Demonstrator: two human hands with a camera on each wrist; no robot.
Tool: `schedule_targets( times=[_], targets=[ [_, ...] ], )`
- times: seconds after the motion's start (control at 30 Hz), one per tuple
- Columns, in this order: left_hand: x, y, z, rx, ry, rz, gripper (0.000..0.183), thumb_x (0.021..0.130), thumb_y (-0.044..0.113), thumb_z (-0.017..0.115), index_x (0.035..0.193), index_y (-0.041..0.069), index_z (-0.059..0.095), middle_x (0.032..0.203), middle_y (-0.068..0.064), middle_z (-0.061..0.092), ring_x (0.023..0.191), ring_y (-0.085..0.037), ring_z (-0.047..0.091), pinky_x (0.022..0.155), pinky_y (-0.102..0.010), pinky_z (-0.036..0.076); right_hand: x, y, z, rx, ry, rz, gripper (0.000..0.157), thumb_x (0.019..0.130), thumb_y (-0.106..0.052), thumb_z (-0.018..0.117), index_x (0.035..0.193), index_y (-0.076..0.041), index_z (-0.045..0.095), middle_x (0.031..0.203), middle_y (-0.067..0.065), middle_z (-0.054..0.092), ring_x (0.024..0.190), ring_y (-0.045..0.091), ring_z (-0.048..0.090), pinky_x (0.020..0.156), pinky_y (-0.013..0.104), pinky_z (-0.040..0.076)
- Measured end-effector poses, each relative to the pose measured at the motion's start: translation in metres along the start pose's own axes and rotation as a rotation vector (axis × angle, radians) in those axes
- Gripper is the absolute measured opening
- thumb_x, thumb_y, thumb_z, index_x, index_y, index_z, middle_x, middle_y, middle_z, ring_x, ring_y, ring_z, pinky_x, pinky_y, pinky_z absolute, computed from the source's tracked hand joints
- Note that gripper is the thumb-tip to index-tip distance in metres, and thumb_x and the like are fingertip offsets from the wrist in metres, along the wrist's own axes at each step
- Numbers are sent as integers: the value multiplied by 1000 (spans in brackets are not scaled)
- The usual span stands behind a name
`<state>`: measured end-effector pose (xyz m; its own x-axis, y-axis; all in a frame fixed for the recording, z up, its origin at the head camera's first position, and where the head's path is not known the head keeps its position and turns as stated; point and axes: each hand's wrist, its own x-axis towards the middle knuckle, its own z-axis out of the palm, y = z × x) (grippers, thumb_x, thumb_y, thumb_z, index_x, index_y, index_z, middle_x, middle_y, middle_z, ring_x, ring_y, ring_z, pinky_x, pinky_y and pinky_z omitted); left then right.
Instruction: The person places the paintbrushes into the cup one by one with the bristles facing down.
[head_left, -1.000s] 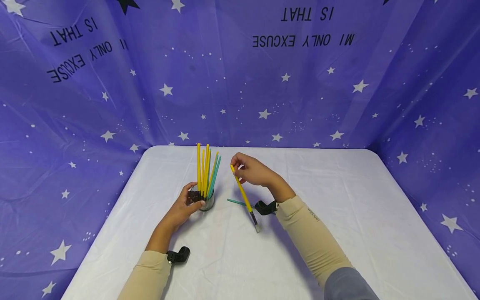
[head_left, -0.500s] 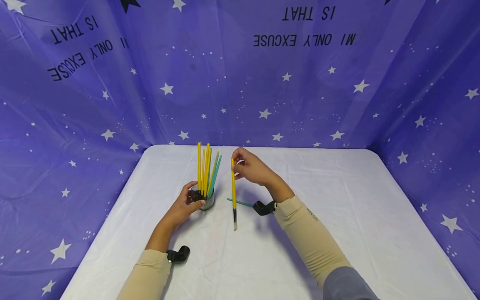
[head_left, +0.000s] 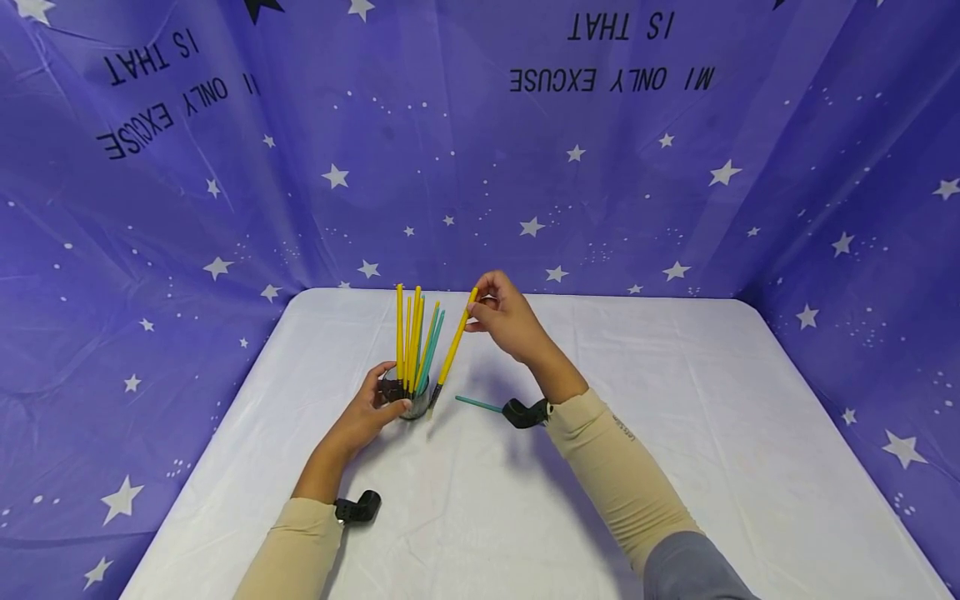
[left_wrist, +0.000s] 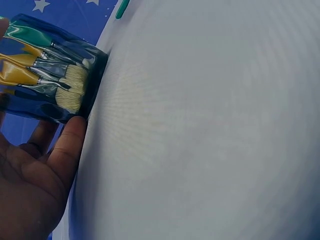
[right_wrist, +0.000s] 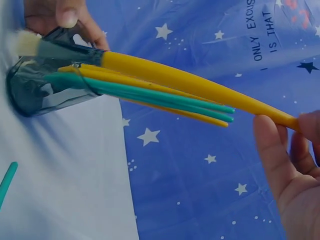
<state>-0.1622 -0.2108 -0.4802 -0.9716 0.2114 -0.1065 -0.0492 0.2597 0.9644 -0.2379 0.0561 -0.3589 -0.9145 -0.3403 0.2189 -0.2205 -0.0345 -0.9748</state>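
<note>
My left hand [head_left: 369, 417] grips a clear glass [head_left: 417, 407] standing on the table, thumb on its near side. Several yellow and teal paintbrushes [head_left: 418, 342] lean in it, handles up; in the left wrist view their pale bristles [left_wrist: 74, 86] point to the glass's bottom. My right hand [head_left: 508, 321] pinches a yellow paintbrush [head_left: 456, 342] near the handle's end, to the right of the glass. This brush slants with its bristles down, and in the right wrist view its pale tip [right_wrist: 27, 44] overlaps the glass from outside.
A teal handle [head_left: 477, 403] lies on the white-covered table [head_left: 600, 508], partly hidden behind the right wrist's camera [head_left: 523, 413]. Purple star-printed cloth [head_left: 480, 167] hangs behind the table and at both sides.
My right hand has moved up and slightly away, and the yellow paintbrush has swung left, its bristle end now beside the glass. My left hand and the glass stay put.
</note>
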Motion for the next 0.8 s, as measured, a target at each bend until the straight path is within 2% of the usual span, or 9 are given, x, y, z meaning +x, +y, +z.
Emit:
schedule_targets(
  times=[0.07,0.23,0.3,0.43,0.53,0.8],
  targets=[
    [-3,6,1,-3,-3,-7,77,93,15,69,153,18,21,137,-24,44,124,-36,46,98,-41,38,1,-2,0,29,33,-15,19,97,8,52,111,0,41,102,15,50,88,23,62,78,40,56],
    [-4,9,1,-5,-1,-17,78,93,14,69,154,18,21,137,-24,44,122,-36,46,96,-40,39,3,-7,0,97,108,-39,19,97,8,52,110,-3,41,99,13,49,89,22,60,79,42,56],
    [-2,4,1,-2,5,-14,78,92,16,70,154,20,21,137,-22,44,121,-34,47,96,-40,39,3,-8,1,112,134,-38,19,98,8,52,109,-3,41,99,12,49,89,21,60,80,43,56],
    [-2,4,1,1,1,-8,78,93,17,70,154,20,21,138,-23,44,123,-35,46,97,-41,39,3,-7,2,130,172,-34,20,98,8,52,109,-4,42,99,12,49,89,20,59,80,43,56],
    [-2,4,1,-1,-4,-2,79,93,17,70,154,19,20,139,-23,44,124,-36,46,97,-41,39,4,-2,5,103,170,-31,19,98,8,52,110,-4,42,99,12,49,88,20,60,79,39,56],
    [-1,3,1,-4,-3,3,80,93,14,68,155,17,18,139,-24,43,126,-36,46,98,-43,39,9,14,24,-80,84,-57,20,99,4,54,114,-2,42,101,15,50,88,24,59,77,37,56]
  ],
)
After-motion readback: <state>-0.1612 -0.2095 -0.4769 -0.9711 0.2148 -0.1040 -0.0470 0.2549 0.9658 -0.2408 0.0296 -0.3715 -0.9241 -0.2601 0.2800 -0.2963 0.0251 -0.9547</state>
